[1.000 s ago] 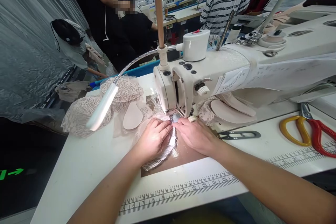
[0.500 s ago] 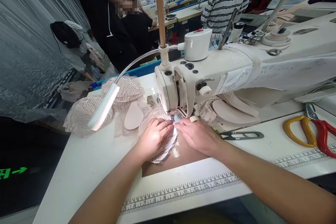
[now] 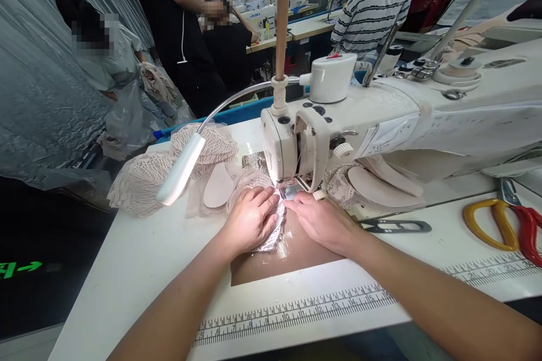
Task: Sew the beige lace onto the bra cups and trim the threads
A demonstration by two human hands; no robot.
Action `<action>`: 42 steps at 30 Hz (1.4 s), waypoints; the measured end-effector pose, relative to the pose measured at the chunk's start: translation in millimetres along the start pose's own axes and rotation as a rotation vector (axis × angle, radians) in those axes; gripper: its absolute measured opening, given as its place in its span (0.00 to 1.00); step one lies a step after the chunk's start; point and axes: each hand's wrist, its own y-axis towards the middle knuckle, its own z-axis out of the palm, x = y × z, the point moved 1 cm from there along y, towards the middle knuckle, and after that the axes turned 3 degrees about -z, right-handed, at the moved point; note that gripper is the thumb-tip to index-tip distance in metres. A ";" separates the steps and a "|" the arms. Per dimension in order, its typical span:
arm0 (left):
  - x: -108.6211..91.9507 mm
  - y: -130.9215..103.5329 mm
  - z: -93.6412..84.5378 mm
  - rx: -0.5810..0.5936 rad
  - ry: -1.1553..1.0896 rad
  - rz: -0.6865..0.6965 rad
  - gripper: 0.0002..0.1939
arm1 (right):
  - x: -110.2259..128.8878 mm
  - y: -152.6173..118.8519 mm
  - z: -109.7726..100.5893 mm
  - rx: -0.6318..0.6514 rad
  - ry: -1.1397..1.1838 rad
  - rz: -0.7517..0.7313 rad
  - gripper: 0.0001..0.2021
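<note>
Under the needle area of a white sewing machine lies a pale lace piece, brightly lit and partly covered by my hands. My left hand is closed over its left side, with fingers bent together near the presser foot and the thumb lower down on the lace. My right hand rests just right of the foot. Its fingers are closed together, and the fingertips meet the lace edge. What lies beneath both palms is hidden.
Stacked lace cups and a smooth pad lie left; more pads lie behind the needle. Thread snips and scissors are at right. A lamp arches over the table. Several people are beyond.
The lace has moved away from me under the foot, so less shows below my left hand. The view has shifted slightly. At the far left, a person has straightened up.
</note>
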 end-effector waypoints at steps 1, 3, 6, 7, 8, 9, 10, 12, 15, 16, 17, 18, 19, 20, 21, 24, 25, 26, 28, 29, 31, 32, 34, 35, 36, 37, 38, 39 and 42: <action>-0.1 -0.7 -0.6 -0.009 -0.018 -0.006 0.20 | 0.1 -0.1 -0.2 0.002 -0.002 0.002 0.17; 0.5 -2.4 -3.8 -0.057 -0.100 -0.018 0.18 | 0.0 -0.5 -0.2 -0.002 0.004 0.002 0.17; 5.8 -4.1 -16.8 -0.238 -0.265 -0.106 0.14 | -0.4 -1.1 0.2 -0.026 0.034 -0.002 0.17; 9.3 -3.9 -23.2 -0.317 -0.302 -0.156 0.13 | -0.4 -1.3 0.2 -0.032 0.045 -0.001 0.18; 13.8 -3.0 -30.2 -0.382 -0.321 -0.212 0.13 | -0.3 -1.3 0.0 -0.036 0.055 0.000 0.18; 19.2 -1.1 -37.1 -0.423 -0.329 -0.270 0.13 | -0.1 -1.3 -0.2 -0.038 0.062 0.001 0.18; 25.7 1.8 -43.4 -0.432 -0.336 -0.334 0.14 | 0.1 -1.2 -0.6 -0.039 0.069 0.001 0.18; 41.3 10.1 -52.1 -0.376 -0.401 -0.491 0.17 | 0.5 -0.8 -1.4 -0.044 0.078 0.004 0.18; 65.0 25.7 -53.2 -0.251 -0.566 -0.659 0.18 | 0.6 -0.6 -1.9 -0.058 0.083 0.001 0.18; 71.2 30.6 -51.0 -0.223 -0.607 -0.673 0.17 | 0.4 -0.6 -1.9 -0.061 0.087 -0.001 0.18; 76.0 34.9 -48.2 -0.198 -0.641 -0.673 0.15 | 0.2 -0.7 -1.9 -0.063 0.092 -0.005 0.17; 79.4 38.4 -45.0 -0.173 -0.671 -0.669 0.13 | 0.0 -0.8 -1.8 -0.065 0.097 -0.011 0.17; 81.3 41.0 -42.0 -0.147 -0.707 -0.668 0.12 | -0.3 -0.9 -1.8 -0.066 0.102 -0.014 0.17; 81.9 42.4 -39.3 -0.123 -0.746 -0.668 0.12 | -0.5 -1.0 -1.8 -0.069 0.105 -0.015 0.17; 81.5 43.0 -37.4 -0.104 -0.785 -0.668 0.13 | -0.7 -1.1 -1.8 -0.069 0.105 -0.015 0.17; 76.9 40.0 -35.6 -0.069 -0.899 -0.665 0.16 | -1.3 -1.4 -1.6 -0.064 0.096 -0.014 0.17; 75.2 38.2 -35.9 -0.064 -0.933 -0.663 0.17 | -1.6 -1.4 -1.4 -0.063 0.093 -0.014 0.18; 73.9 36.4 -36.2 -0.060 -0.963 -0.662 0.18 | -1.8 -1.5 -1.2 -0.064 0.090 -0.013 0.18; 72.7 33.2 -36.5 -0.055 -1.008 -0.663 0.20 | -2.2 -1.5 -0.9 -0.069 0.086 -0.014 0.17; 72.9 32.0 -36.4 -0.054 -1.023 -0.666 0.20 | -2.4 -1.4 -0.8 -0.075 0.088 -0.014 0.17; 74.3 30.4 -35.7 -0.056 -1.041 -0.674 0.21 | -2.3 -1.2 -1.0 -0.092 0.095 -0.017 0.16; 75.4 30.0 -35.3 -0.060 -1.045 -0.678 0.22 | -2.2 -1.1 -1.2 -0.099 0.099 -0.018 0.16; 77.5 29.5 -34.9 -0.072 -1.050 -0.683 0.23 | -1.8 -0.8 -1.9 -0.106 0.103 -0.017 0.16; 78.2 29.3 -34.9 -0.076 -1.053 -0.684 0.23 | -1.6 -0.7 -2.3 -0.105 0.103 -0.017 0.16; 78.7 29.1 -35.1 -0.078 -1.056 -0.683 0.24 | -1.3 -0.5 -2.7 -0.103 0.103 -0.018 0.16; 78.8 28.9 -35.4 -0.079 -1.058 -0.682 0.24 | -1.1 -0.4 -3.0 -0.102 0.103 -0.019 0.16; 78.6 28.7 -35.8 -0.080 -1.059 -0.681 0.24 | -0.8 -0.4 -3.2 -0.102 0.103 -0.021 0.16; 78.2 28.5 -36.3 -0.080 -1.059 -0.680 0.24 | -0.7 -0.3 -3.4 -0.103 0.104 -0.022 0.16; 75.9 27.7 -38.1 -0.077 -1.060 -0.676 0.25 | -0.9 -0.7 -2.8 -0.105 0.106 -0.015 0.16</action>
